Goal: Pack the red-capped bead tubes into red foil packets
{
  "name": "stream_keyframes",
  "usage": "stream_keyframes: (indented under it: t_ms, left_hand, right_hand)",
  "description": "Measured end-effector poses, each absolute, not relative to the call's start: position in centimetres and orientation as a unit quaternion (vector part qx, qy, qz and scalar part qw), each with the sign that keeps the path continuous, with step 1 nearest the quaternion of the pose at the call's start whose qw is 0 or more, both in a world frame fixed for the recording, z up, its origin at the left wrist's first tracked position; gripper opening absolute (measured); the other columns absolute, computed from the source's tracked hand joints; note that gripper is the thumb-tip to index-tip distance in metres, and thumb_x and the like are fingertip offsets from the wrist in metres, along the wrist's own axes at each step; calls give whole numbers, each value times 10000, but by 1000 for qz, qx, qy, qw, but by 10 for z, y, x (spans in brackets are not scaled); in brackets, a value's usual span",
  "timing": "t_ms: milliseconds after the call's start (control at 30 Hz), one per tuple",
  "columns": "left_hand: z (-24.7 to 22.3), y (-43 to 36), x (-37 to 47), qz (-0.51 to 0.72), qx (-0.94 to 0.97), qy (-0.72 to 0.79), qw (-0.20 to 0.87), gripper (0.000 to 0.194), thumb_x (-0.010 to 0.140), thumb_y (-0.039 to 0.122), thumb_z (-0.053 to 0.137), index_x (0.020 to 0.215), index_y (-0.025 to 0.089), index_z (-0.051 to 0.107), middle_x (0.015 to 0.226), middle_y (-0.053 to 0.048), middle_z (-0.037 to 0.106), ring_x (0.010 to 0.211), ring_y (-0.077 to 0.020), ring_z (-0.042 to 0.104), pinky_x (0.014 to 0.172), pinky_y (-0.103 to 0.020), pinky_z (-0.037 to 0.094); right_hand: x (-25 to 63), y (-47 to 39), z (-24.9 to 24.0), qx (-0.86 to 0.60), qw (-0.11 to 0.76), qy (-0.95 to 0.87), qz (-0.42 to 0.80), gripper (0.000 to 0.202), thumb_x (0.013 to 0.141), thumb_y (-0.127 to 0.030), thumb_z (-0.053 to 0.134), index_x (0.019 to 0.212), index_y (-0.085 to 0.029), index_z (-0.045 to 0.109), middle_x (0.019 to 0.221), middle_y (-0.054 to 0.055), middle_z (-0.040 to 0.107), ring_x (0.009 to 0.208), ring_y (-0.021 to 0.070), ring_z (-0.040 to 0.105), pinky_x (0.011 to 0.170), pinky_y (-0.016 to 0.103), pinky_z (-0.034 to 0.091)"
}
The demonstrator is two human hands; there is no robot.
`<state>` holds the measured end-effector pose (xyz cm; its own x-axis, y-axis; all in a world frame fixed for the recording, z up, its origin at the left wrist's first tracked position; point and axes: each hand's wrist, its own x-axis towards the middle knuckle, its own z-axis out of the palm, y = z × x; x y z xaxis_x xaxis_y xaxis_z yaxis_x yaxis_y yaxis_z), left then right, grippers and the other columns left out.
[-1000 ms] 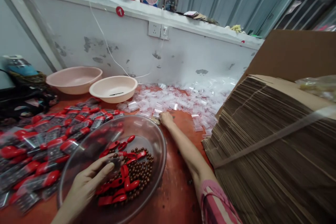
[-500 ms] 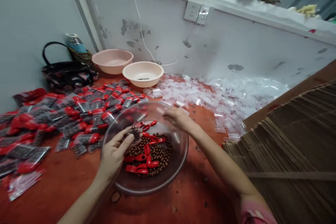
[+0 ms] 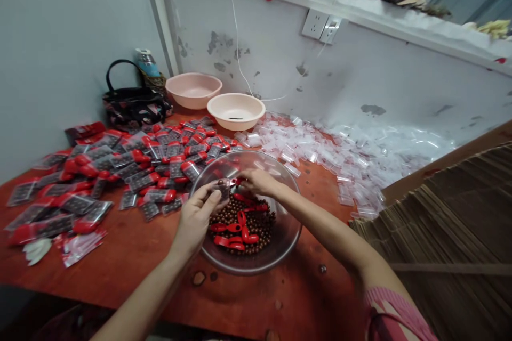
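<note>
My left hand (image 3: 200, 213) grips a small clear case (image 3: 222, 189) with dark balls inside, over the left side of a clear bowl (image 3: 294, 240). The fingers of my right hand (image 3: 258, 181) are closed on a red cap (image 3: 237, 181), held close to the case's right end. Inside the bowl lie many brown balls (image 3: 262, 224) and several red caps (image 3: 250, 237), below both hands.
Filled red-capped packs (image 3: 138, 168) cover the left of the red table (image 3: 304, 298). Clear empty cases (image 3: 320, 144) are heaped behind on the right. Two basins (image 3: 236, 109) and a black bag (image 3: 134, 106) stand at the back; stacked cardboard (image 3: 452, 229) is at right.
My right hand has come down and left toward the case and now holds a red cap. The camera view has shifted, so the scene sits further right.
</note>
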<state>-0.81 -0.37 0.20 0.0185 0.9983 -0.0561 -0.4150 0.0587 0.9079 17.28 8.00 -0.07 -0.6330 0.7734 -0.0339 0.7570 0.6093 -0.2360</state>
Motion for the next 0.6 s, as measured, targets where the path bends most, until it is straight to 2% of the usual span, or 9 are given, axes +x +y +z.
stream_keyframes:
  t_ms: [133, 233, 367, 467, 600]
  left_hand:
    - [5, 0, -6, 556, 339, 378, 659, 284, 700, 313, 648, 942, 166, 618, 988, -33, 637, 898, -175, 597, 814, -323, 504]
    - [6, 1, -2, 555, 322, 358, 678, 276, 671, 292, 674, 910, 162, 627, 915, -16, 645, 803, -146, 608, 763, -294, 518]
    - [3, 1, -1, 561, 312, 356, 679, 282, 628, 271, 707, 871, 144, 641, 883, -20, 648, 762, -137, 605, 687, -254, 524]
    - [1, -1, -4, 551, 328, 344, 686, 300, 625, 290, 709, 876, 139, 646, 858, -30, 655, 726, -144, 603, 662, -272, 525]
    - [0, -3, -7, 525, 353, 338, 697, 297, 617, 312, 715, 849, 138, 651, 827, -29, 651, 715, -151, 595, 673, -289, 517]
  right_hand:
    - [175, 58, 14, -397, 275, -773, 411, 305, 880, -297, 422, 1139, -160, 510, 969, 48, 626, 802, 126, 589, 711, 246, 461]
    - [166, 35, 15, -389, 363, -690, 491, 294, 841, -325, 490, 1094, -177, 519, 961, 34, 619, 795, 122, 582, 720, 250, 464]
    - [153, 8, 14, -462, 397, -707, 359, 191, 850, -290, 478, 988, -190, 566, 919, 30, 615, 827, 141, 571, 767, 274, 451]
    - [151, -5, 18, -467, 383, -760, 242, 248, 815, -284, 547, 1050, -207, 560, 1009, 57, 582, 900, 169, 555, 802, 296, 448]
    - [157, -11, 19, -442, 345, -817, 137, 324, 789, -265, 590, 1103, -209, 532, 985, 79, 578, 902, 194, 560, 792, 316, 469]
